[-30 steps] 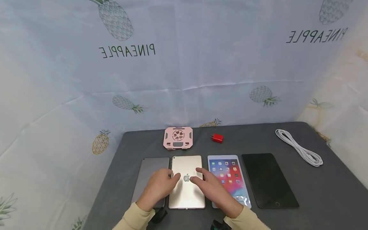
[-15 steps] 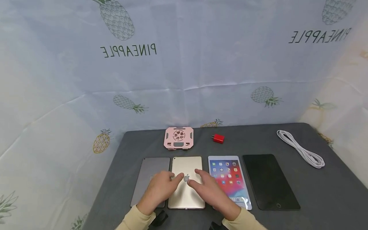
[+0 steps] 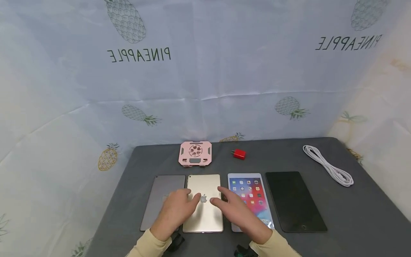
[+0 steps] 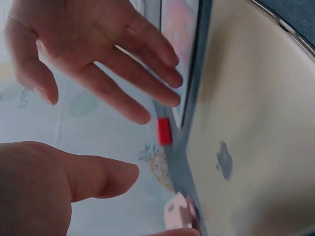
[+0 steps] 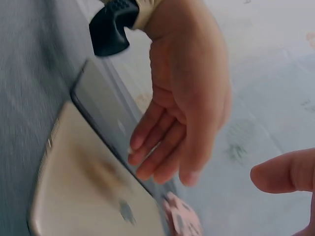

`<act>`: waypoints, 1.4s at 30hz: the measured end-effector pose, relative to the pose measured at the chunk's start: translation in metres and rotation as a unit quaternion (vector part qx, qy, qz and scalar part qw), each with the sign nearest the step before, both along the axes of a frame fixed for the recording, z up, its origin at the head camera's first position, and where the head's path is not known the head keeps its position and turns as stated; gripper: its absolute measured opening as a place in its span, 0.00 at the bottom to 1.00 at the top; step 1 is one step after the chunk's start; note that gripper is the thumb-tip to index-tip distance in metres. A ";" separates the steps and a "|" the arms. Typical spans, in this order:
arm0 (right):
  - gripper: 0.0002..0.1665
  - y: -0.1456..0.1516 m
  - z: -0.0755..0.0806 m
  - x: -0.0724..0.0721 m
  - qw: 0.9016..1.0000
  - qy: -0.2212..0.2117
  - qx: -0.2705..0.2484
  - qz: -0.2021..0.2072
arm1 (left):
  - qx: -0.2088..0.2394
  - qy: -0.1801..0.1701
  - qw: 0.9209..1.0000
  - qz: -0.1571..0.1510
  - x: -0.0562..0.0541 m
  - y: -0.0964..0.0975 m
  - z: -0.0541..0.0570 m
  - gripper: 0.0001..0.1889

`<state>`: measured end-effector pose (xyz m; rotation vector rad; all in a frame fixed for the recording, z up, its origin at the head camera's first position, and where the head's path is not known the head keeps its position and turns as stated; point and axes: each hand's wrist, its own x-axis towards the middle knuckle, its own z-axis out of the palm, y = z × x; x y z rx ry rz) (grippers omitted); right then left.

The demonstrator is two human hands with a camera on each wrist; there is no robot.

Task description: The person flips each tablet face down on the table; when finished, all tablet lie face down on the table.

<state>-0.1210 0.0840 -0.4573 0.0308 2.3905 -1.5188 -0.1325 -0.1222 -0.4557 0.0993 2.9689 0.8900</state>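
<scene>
In the head view a gold tablet (image 3: 203,219) lies back side up, its apple logo showing between my two hands. My left hand (image 3: 176,208) hovers over its left edge and the neighbouring grey tablet (image 3: 164,184), with fingers relaxed. Opposite it, my right hand (image 3: 237,212) hangs above the gold tablet's right edge and overlaps a white tablet (image 3: 229,178) with its screen lit. Both thumbs point inward and stay apart. The left wrist view shows the right palm with straight, spread fingers (image 4: 128,73); nothing is held. In the right wrist view, the left fingers are loosely bent and hold nothing.
A black tablet (image 3: 295,201) lies at the right end of the row. Behind are a pink folding stand (image 3: 195,153), a red charger plug (image 3: 239,154) and a coiled white cable (image 3: 327,166) on the dark table (image 3: 263,155). A pineapple-print cloth (image 3: 218,64) hangs behind.
The thumbs came nearer each other half a second ago and are now a little farther apart. The head view has shifted slightly; the tablets lie as before.
</scene>
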 end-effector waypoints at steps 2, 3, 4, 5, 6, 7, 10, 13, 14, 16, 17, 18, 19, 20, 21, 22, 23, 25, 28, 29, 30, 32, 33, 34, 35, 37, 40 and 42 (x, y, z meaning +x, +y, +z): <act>0.45 0.016 0.004 0.001 1.000 0.006 0.009 -0.015 | 0.009 0.001 1.000 -0.027 0.000 0.011 0.002 0.21; 0.44 0.024 0.005 0.002 1.000 0.009 0.016 -0.023 | 0.023 -0.010 0.999 -0.042 -0.001 0.017 0.003 0.22; 0.44 0.034 0.007 0.003 0.999 0.012 0.020 -0.031 | 0.035 -0.018 0.998 -0.058 -0.001 0.023 0.004 0.24; 0.43 0.043 0.009 0.003 0.999 0.013 0.025 -0.038 | 0.051 -0.030 0.996 -0.073 -0.002 0.031 0.004 0.24; 0.43 0.052 0.009 0.003 0.998 0.016 0.033 -0.043 | 0.065 -0.044 0.993 -0.085 -0.002 0.039 0.005 0.24; 0.43 0.061 0.010 0.003 0.998 0.016 0.038 -0.046 | 0.077 -0.058 0.991 -0.092 -0.003 0.047 0.005 0.26; 0.44 0.085 0.010 0.004 0.998 0.008 0.045 -0.050 | 0.087 -0.072 0.988 -0.104 -0.008 0.071 0.005 0.27; 0.44 0.098 0.008 0.004 0.997 -0.008 0.048 -0.054 | 0.080 -0.076 0.989 -0.098 -0.013 0.088 0.004 0.25; 0.44 0.100 0.008 0.004 0.997 -0.012 0.047 -0.055 | 0.075 -0.076 0.990 -0.095 -0.015 0.091 0.003 0.25; 0.43 0.102 0.006 0.003 0.997 -0.018 0.048 -0.057 | 0.070 -0.083 0.990 -0.091 -0.018 0.096 0.001 0.24; 0.43 0.103 0.006 0.003 0.997 -0.019 0.048 -0.056 | 0.070 -0.086 0.990 -0.089 -0.019 0.098 0.001 0.24; 0.43 0.104 0.005 0.003 0.997 -0.020 0.049 -0.056 | 0.070 -0.091 0.989 -0.088 -0.019 0.100 0.000 0.25; 0.43 0.105 0.004 0.002 0.997 -0.019 0.049 -0.055 | 0.070 -0.093 0.989 -0.089 -0.020 0.102 0.000 0.26; 0.43 0.106 0.004 0.002 0.997 -0.020 0.047 -0.057 | 0.071 -0.095 0.989 -0.089 -0.019 0.104 0.000 0.26; 0.43 0.107 0.004 0.002 0.997 -0.021 0.047 -0.057 | 0.076 -0.096 0.988 -0.090 -0.019 0.106 -0.001 0.27; 0.43 0.109 0.003 0.002 0.997 -0.020 0.050 -0.055 | 0.080 -0.097 0.988 -0.091 -0.019 0.107 -0.001 0.28; 0.43 0.110 0.003 0.002 0.997 -0.020 0.049 -0.055 | 0.082 -0.098 0.987 -0.093 -0.018 0.109 -0.001 0.28; 0.43 0.113 0.004 0.002 0.997 -0.023 0.047 -0.056 | 0.086 -0.099 0.987 -0.095 -0.016 0.112 -0.001 0.29; 0.43 0.117 0.004 0.000 0.997 -0.031 0.047 -0.060 | 0.091 -0.100 0.987 -0.092 -0.014 0.116 -0.001 0.30; 0.43 0.117 0.005 0.000 0.996 -0.035 0.042 -0.064 | 0.093 -0.101 0.987 -0.087 -0.014 0.116 -0.001 0.30; 0.44 0.116 0.006 -0.001 0.996 -0.039 0.040 -0.067 | 0.097 -0.100 0.987 -0.082 -0.014 0.116 -0.001 0.30; 0.45 0.116 0.005 -0.003 0.996 -0.044 0.035 -0.073 | 0.102 -0.097 0.987 -0.074 -0.013 0.117 -0.001 0.30; 0.46 0.116 0.004 -0.004 0.996 -0.045 0.033 -0.076 | 0.104 -0.095 0.988 -0.070 -0.012 0.117 -0.001 0.30; 0.47 0.116 0.004 -0.004 0.995 -0.046 0.032 -0.079 | 0.105 -0.095 0.988 -0.067 -0.012 0.117 -0.001 0.30; 0.47 0.116 0.003 -0.005 0.995 -0.048 0.029 -0.083 | 0.110 -0.096 0.987 -0.064 -0.012 0.117 -0.001 0.31; 0.49 0.117 0.003 -0.005 0.994 -0.049 0.028 -0.090 | 0.114 -0.098 0.987 -0.065 -0.012 0.117 -0.001 0.31; 0.49 0.117 0.004 -0.006 0.993 -0.048 0.027 -0.104 | 0.117 -0.100 0.986 -0.070 -0.013 0.117 0.000 0.32; 0.48 0.119 0.007 -0.007 0.993 -0.049 0.010 -0.108 | 0.117 -0.102 0.985 -0.074 -0.014 0.115 0.001 0.33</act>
